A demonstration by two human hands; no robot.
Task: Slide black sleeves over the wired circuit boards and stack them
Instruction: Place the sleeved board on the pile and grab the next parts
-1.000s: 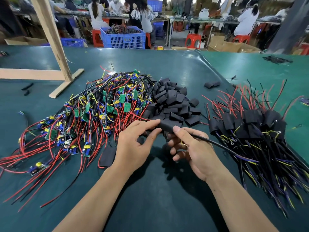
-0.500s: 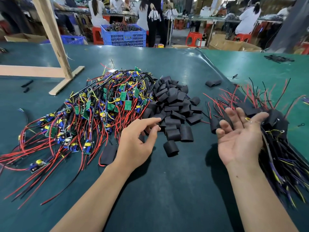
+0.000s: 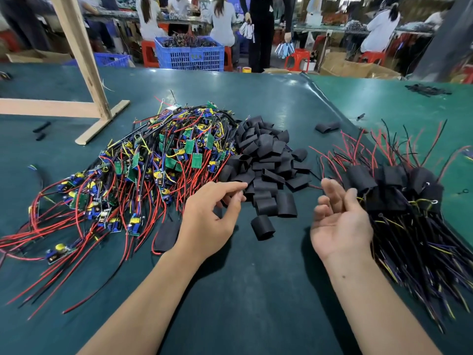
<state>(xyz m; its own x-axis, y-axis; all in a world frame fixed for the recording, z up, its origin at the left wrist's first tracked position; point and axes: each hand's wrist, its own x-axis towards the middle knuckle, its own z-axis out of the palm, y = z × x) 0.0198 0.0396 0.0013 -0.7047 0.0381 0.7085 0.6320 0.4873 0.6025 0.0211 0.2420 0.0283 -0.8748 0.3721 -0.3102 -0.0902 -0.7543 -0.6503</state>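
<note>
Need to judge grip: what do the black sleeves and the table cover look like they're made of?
Black sleeves: matte, soft plastic or rubber tubing, probably; some lie squashed flat. Table cover: smooth green sheet, likely vinyl; it shows a sheen and a raised seam.

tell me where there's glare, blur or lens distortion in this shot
Head view: pale glare streaks the dark green table cover at its far end; wide-angle bending curves the table's far edge; the background workers look soft, as does the right hand; the pile of black sleeves is sharp.
</note>
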